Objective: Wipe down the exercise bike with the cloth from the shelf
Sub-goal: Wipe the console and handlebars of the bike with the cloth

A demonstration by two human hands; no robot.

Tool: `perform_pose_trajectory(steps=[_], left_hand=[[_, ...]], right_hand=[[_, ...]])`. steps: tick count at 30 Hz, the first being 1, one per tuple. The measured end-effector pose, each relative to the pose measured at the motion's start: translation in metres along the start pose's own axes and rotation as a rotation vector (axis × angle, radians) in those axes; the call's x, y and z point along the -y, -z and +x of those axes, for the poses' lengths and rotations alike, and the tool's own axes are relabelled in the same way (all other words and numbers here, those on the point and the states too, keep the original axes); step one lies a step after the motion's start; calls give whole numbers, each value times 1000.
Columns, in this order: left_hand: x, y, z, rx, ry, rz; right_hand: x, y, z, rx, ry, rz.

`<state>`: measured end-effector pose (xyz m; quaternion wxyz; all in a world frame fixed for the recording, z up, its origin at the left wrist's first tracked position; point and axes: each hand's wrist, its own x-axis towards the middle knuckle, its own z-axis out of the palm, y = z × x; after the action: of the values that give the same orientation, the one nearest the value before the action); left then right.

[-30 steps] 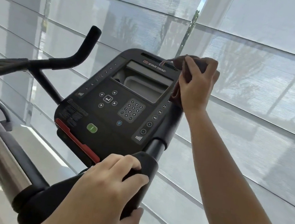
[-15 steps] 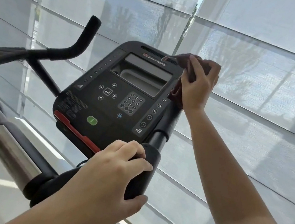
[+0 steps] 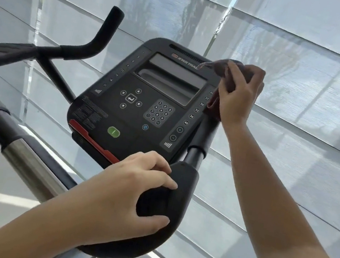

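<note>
Before pale blinds (image 3: 303,48), right hand (image 3: 238,96) clutches cloth (image 3: 223,68) on console (image 3: 146,104); left hand (image 3: 126,196) grips handlebar (image 3: 167,210).

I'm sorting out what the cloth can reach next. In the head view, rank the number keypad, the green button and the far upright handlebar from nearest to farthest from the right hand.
From the right hand:
1. Number keypad, centre of the console.
2. Green button, lower left of the console.
3. Far upright handlebar, beyond the console's left side.

Your right hand (image 3: 238,94) presses the cloth (image 3: 221,67) on the console's (image 3: 145,113) upper right corner. Your left hand (image 3: 131,192) grips the handlebar (image 3: 178,194) below it; blinds (image 3: 301,59) hang behind.
</note>
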<state>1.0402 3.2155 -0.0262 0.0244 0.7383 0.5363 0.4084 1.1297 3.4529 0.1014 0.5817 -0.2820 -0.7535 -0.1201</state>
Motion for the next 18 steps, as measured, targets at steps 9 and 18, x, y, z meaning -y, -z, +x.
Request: perform_pose_trajectory(steps=[9,18], left_hand=[[19,11,-5,55,62,-248],[23,6,-9,39,26,-268]], right_hand=[[-8,32,-65,381,-56,0],[19,-10,6,233,111,-529]])
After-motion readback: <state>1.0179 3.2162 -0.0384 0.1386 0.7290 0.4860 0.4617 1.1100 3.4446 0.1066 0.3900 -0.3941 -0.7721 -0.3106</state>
